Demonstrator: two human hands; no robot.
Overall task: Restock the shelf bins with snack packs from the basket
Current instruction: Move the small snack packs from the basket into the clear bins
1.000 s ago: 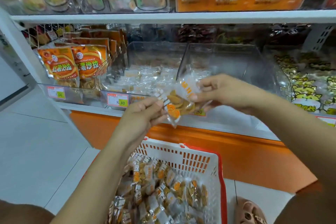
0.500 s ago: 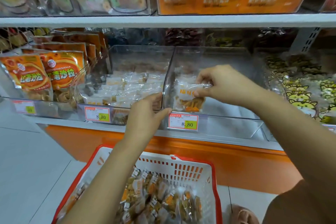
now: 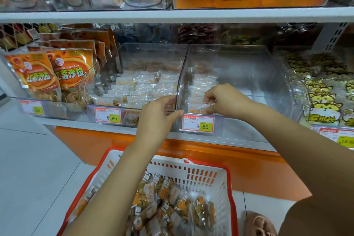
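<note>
Fingers [image 3: 207,99] of your right hand [image 3: 226,99] pinch a snack pack [image 3: 197,106] at the front of the clear bin [image 3: 249,67]. Your left hand [image 3: 159,115] rests loosely curled, empty, on the bin's divider, above the basket [image 3: 191,174] of packs.

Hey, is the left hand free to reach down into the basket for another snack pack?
Probably yes. The left hand rests on the clear bin divider holding nothing, and the basket sits open right below it.
</note>
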